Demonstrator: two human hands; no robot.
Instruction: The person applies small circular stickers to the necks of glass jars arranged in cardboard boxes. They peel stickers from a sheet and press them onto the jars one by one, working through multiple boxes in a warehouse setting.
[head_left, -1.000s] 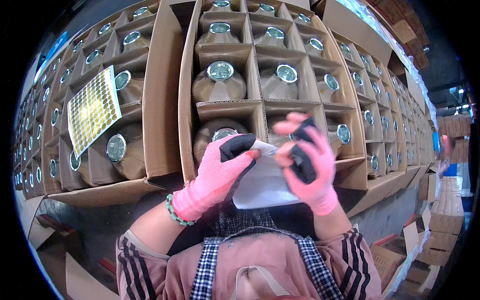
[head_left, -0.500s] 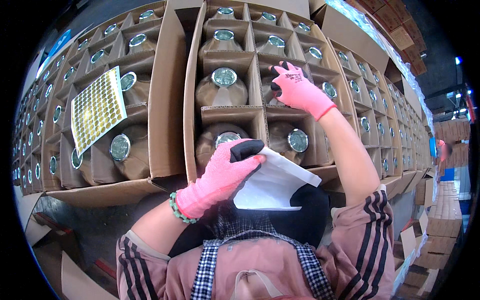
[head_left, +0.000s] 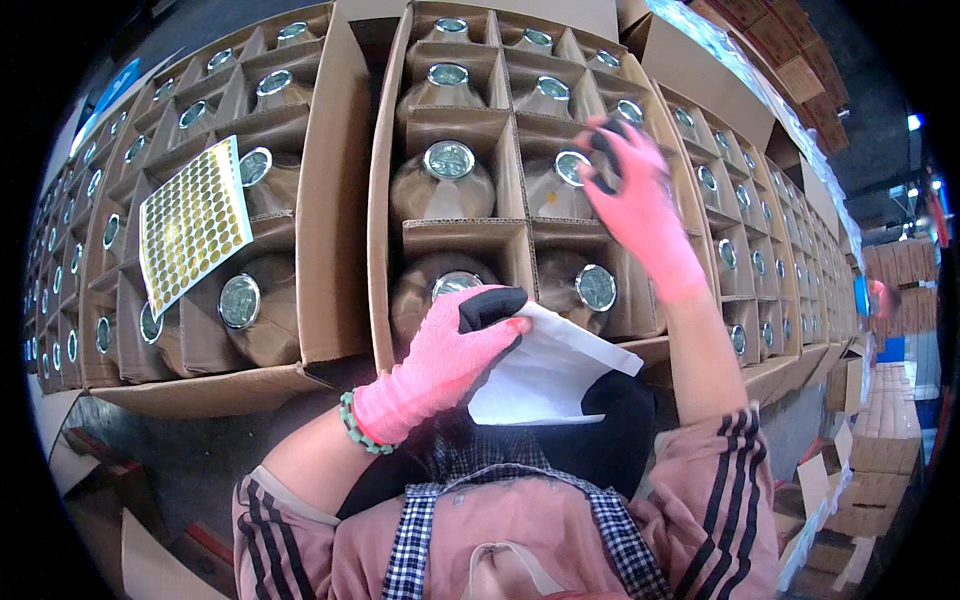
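Observation:
My left hand (head_left: 440, 350), in a pink glove with black fingertips, pinches a white sheet of paper (head_left: 540, 375) between thumb and fingers. The paper is folded at its edge and hangs over my lap. My right hand (head_left: 640, 195), gloved alike and blurred by motion, is raised over the open carton's right columns. Its thumb and fingers are apart, and nothing shows between them. Beside its thumb stands a clear glass bottle (head_left: 557, 190) with a silver-rimmed round mouth, bearing a small gold dot (head_left: 553, 198). Another such bottle (head_left: 596, 288) stands in the cell nearer me.
Cardboard dividers (head_left: 465, 118) part the bottles in the carton. A sheet of round gold stickers (head_left: 195, 222) lies across the left carton's dividers. More open cartons (head_left: 750, 220) of bottles stand at the right. Stacked boxes (head_left: 880, 450) are at the far right.
My right hand has moved right and slightly up, away from the bottle it was touching. That bottle's mouth and the gold dot are now visible. My left hand stays on the paper.

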